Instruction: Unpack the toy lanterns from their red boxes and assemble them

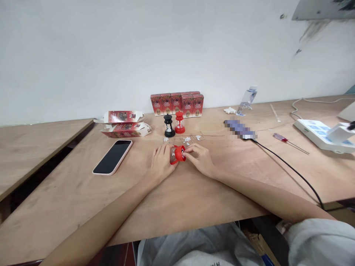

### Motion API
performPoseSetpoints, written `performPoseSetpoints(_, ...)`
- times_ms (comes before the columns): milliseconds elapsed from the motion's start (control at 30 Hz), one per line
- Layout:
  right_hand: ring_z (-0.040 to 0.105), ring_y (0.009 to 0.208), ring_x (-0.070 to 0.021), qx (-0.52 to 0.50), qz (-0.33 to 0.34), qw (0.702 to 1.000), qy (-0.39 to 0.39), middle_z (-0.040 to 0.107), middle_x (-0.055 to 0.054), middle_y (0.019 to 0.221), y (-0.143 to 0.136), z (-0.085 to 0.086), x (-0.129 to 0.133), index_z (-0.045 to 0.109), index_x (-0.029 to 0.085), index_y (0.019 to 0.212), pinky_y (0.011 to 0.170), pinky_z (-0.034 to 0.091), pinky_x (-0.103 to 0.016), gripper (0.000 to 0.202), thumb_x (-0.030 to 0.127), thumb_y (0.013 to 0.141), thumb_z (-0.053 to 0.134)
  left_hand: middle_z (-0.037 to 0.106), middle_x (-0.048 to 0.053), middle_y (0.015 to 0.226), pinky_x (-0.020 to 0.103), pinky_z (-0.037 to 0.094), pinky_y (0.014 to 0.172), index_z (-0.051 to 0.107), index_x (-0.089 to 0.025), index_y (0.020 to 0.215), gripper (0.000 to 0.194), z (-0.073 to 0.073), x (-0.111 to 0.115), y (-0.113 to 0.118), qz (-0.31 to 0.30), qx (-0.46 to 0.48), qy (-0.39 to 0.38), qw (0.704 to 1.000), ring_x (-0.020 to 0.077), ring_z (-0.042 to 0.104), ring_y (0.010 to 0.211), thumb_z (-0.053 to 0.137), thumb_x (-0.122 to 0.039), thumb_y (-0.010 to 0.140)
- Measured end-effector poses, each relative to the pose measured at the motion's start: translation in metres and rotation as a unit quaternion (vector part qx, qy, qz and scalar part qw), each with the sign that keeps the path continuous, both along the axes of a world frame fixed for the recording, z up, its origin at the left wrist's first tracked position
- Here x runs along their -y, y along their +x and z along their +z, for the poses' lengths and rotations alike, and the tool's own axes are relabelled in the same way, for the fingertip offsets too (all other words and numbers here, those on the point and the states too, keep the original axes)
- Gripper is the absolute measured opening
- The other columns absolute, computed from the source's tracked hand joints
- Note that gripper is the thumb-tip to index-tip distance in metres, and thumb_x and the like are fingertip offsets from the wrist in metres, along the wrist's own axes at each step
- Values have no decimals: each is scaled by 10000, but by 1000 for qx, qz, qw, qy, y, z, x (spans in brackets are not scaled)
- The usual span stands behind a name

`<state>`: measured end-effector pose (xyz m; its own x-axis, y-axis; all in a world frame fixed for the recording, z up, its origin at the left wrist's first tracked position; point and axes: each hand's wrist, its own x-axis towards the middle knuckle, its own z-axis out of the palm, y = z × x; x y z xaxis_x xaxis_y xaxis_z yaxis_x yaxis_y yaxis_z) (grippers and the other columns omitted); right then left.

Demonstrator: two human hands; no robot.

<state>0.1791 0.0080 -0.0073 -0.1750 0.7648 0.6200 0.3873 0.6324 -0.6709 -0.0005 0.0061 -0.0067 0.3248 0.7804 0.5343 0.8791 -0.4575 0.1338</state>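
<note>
Over the bench (177, 201) | lantern (179, 153) lay sideways between both hands, long axis running roughly left to right | left hand (161, 159) gripped its body | right hand (200, 158), fingertips drawn narrow, met its right end; whether they pinched anything, cannot tell

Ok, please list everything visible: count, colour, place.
Lantern: 1, red, in hands
Standing lanterns: 2, black, red, centre
Pieces: several, whitish, near lanterns
Boxes: 5+, red, by wall
Cartons: 2, red, left
Phone: 1, black, left
Pixelated item: 1, bluish, right
Bottle: 1, clear, right
Scrap: 1, white, right
Strip: 1, clear, right
Screwdriver: 1, purplish, right
Power strip: 1, white, right
Cables: 2, black, white, right
Tabletops: 2, brown, below
Wall: 1, white, behind
Panel: 1, grey, above
Clothing: some, grey, bottom
Left hand, right hand: 2, bare, at lantern
</note>
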Motion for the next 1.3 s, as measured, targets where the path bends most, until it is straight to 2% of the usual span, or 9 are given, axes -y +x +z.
performPoseSetpoints(667, 583, 758, -139, -6, 24, 1000, -4, 608, -19, 791, 0, -5, -4, 595, 191, 757, 714, 462, -266, 69, 184, 810, 552, 610, 86, 1109, 366, 375, 817, 480, -180, 1062, 353, 2, 0, 1, 0, 0, -8, 1000, 251, 561, 997, 590, -292, 746)
performPoseSetpoints(1100, 587, 762, -143, -12, 24, 1000, -14, 617, -20, 796, 1, -1, -1, 607, 200, 750, 715, 464, -276, 71, 201, 806, 563, 613, 99, 1110, 369, 375, 819, 479, -187, 1066, 356, 2, 1, 1, -2, 12, -11, 1000, 258, 567, 1009, 591, -316, 753)
performPoseSetpoints(1300, 588, 779, -145, -19, 33, 998, -44, 625, -17, 807, 1, 2, -1, 614, 201, 771, 736, 468, -282, 46, 235, 797, 595, 609, 109, 1114, 374, 374, 810, 471, -178, 1073, 364, 0, 0, 0, -5, 8, -13, 1000, 266, 565, 1009, 586, -324, 761)
